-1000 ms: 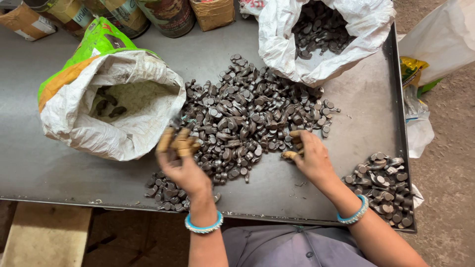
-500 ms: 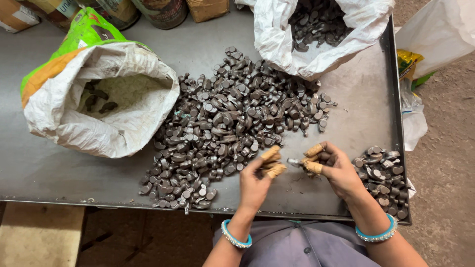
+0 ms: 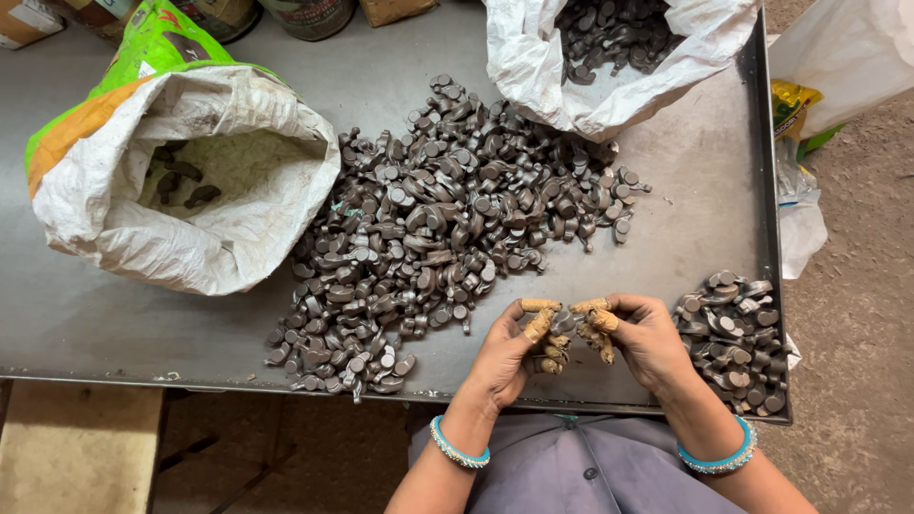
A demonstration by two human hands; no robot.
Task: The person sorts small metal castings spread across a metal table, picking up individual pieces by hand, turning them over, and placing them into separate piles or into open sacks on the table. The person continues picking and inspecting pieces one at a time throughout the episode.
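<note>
Hands meet at the near table edge: left hand (image 3: 509,347) and right hand (image 3: 643,338), both w/ tan wraps on the fingertips, pinch one small dark metal part (image 3: 566,322) between them, so each is clenched on it. Part's long axis can't be made out; fingers hide most of it. Small sorted pile (image 3: 738,333) lies just right of the right hand, big pile (image 3: 428,228) farther out, left-centre. Beyond: white sack (image 3: 181,181) left, another sack (image 3: 609,57) top, cut off by frame.
</note>
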